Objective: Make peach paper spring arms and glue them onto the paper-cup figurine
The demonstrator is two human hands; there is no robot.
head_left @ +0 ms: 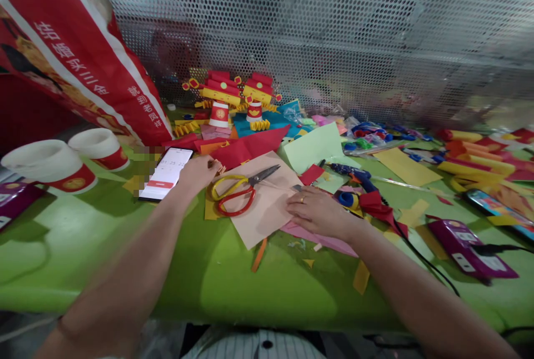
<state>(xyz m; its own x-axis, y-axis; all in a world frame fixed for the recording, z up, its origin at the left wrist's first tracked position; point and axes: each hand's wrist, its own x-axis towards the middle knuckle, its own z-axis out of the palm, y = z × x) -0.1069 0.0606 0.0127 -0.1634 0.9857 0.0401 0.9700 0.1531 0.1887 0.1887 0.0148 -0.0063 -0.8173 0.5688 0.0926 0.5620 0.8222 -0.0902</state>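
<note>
My left hand (pixel 202 168) is closed, fingertips pinched together, beside the phone (pixel 169 172) with a timer on its screen. A small pale strip seems to stick out at its fingertips, too small to name. My right hand (pixel 315 210) lies with fingers stretched out on the right side of a beige paper sheet (pixel 261 220). Between my hands, scissors (pixel 237 195) with one yellow and one red handle rest on the sheet, blades slightly apart. Under my right hand, part of a pink sheet (pixel 334 241) shows. Red paper (pixel 254 147) and a pale green sheet (pixel 312 150) lie behind.
Two paper-cup figures (pixel 219 114) with red and yellow hats stand at the back. White-red cups (pixel 54 164) and a large red bag (pixel 83 53) are on the left. A blue glue gun (pixel 350 172), its black cable (pixel 425 264) and a purple power strip (pixel 471 247) lie right.
</note>
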